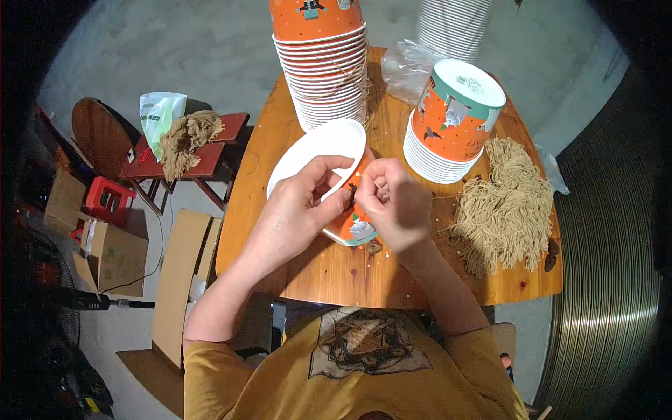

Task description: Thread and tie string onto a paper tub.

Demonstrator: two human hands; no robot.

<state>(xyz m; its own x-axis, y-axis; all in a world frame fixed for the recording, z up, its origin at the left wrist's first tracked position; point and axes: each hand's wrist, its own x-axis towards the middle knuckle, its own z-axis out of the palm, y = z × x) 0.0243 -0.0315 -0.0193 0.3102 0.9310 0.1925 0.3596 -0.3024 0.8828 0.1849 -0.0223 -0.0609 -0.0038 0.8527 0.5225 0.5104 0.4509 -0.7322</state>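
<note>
An orange paper bowl [316,152] with a white inside lies tilted on its side on the wooden table [329,269]. My left hand [302,206] grips its rim and wall from the left. Against the bowl's orange side, my right hand [393,201] pinches something small and dark, with a thin string [442,197] running off to the right. A heap of tan string pieces [505,206] lies just right of my right hand.
A tall stack of orange bowls [323,63] stands at the table's back, an upturned stack [451,122] to its right, a white stack [451,24] and clear plastic bag [406,66] behind. A small red table [210,150] with string and a bag, stools and cardboard boxes [115,255] stand left.
</note>
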